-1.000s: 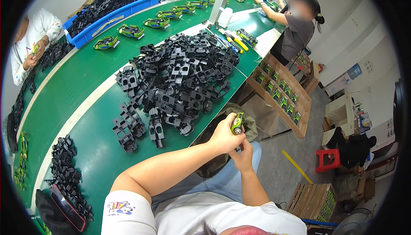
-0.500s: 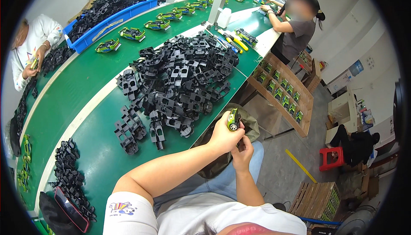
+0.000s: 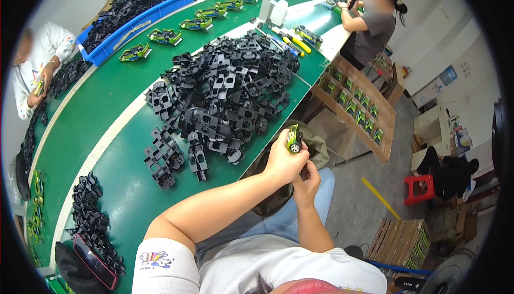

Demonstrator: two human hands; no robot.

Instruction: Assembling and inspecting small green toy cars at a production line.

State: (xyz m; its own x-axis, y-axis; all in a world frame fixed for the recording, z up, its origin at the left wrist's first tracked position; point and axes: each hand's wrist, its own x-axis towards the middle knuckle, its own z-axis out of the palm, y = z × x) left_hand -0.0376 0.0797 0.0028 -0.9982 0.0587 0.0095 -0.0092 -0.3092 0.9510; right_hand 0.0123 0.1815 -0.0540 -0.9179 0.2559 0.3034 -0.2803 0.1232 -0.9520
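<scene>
A small green toy car (image 3: 294, 138) with black wheels and silver hubs is gripped in my left hand (image 3: 284, 161), wheel side facing up toward me. My right hand (image 3: 305, 186) sits just below, its fingers curled together close to the left hand; a dark bit shows at its fingertips, too small to name. Both hands are over my lap, just off the green table's edge. Left of them on the table lies a big heap of black plastic car base parts (image 3: 225, 90), with a few (image 3: 198, 157) lying at its near side.
Green toy cars (image 3: 165, 36) line the belt (image 3: 115, 93) beyond the heap. Pliers with yellow handles (image 3: 300, 45) and a white bottle (image 3: 279, 13) lie farther off. A wooden tray of cars (image 3: 388, 128) stands at right. A phone (image 3: 95, 262) rests lower left. Co-workers sit around.
The view has shifted slightly. The toy car remains in my left hand, turned a little more upright, and my right hand's fingers have curled in closer beneath it.
</scene>
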